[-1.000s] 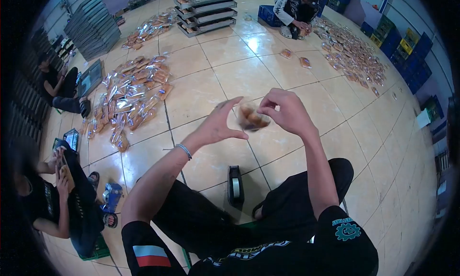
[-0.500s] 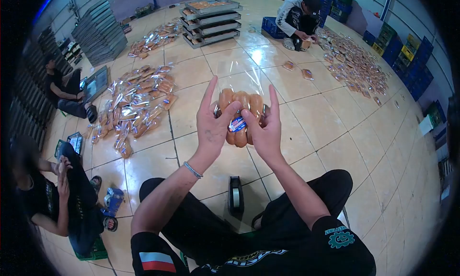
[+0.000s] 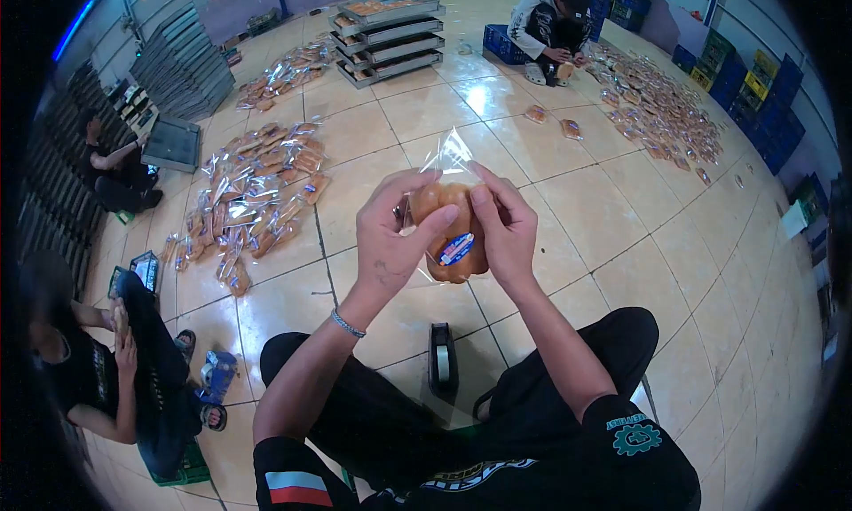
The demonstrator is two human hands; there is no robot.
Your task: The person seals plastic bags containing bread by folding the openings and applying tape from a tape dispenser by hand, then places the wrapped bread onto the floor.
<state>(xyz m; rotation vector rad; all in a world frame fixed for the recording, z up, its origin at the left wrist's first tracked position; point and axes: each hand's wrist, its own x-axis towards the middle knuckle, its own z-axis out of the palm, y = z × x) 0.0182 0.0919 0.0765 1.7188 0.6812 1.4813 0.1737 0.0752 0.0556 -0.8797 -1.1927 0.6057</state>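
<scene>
Between my hands is a clear plastic bag of bread rolls (image 3: 451, 245) with a blue and white label on its front. My left hand (image 3: 395, 227) grips its left side, thumb across the front. On the right edge my right hand (image 3: 503, 227) closes round it, thumb near the top of the bread. The bag's clear upper end is gathered to a point above the rolls. On the floor below, between my legs, stands a black tape dispenser (image 3: 441, 360) with a roll of tape.
Bagged bread lies in a heap (image 3: 257, 192) at left and another heap (image 3: 661, 107) at right. Metal trays (image 3: 390, 50) of bread are stacked ahead. One person (image 3: 550, 32) sits ahead; others sit at left. Beside the nearest one is a blue tape dispenser (image 3: 216, 375).
My outstretched index fingers have folded in, and the bag's wide open top has narrowed to a point. At left, a person has raised a tray; the nearest person now holds something.
</scene>
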